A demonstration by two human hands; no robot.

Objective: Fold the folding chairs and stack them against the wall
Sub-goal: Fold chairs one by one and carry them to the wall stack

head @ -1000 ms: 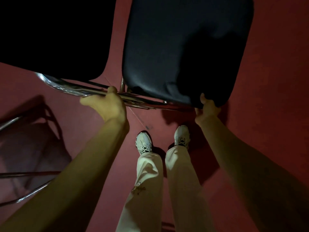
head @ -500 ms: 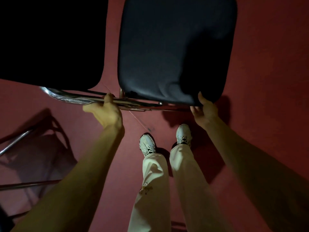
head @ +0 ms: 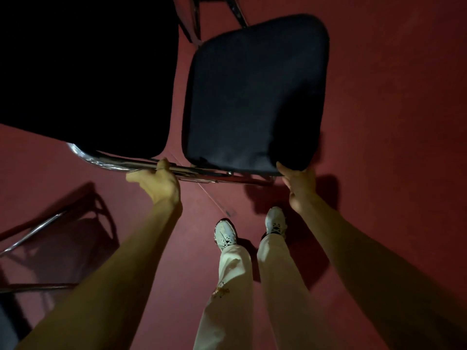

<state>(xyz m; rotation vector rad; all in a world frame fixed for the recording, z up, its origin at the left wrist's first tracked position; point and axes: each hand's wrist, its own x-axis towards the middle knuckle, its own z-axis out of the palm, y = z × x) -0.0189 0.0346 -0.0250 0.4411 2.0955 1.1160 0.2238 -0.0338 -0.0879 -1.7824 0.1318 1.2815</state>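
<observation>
Folding chair's seat sits just beyond both hands, chrome bar running crosswise along its near edge: left hand curls round the bar, right hand pinches the seat's corner.

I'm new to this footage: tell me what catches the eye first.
A dark padded seat fills the upper middle, above the red floor. The left hand grips the chrome frame at its near edge; the right hand holds the seat's near right corner.
</observation>
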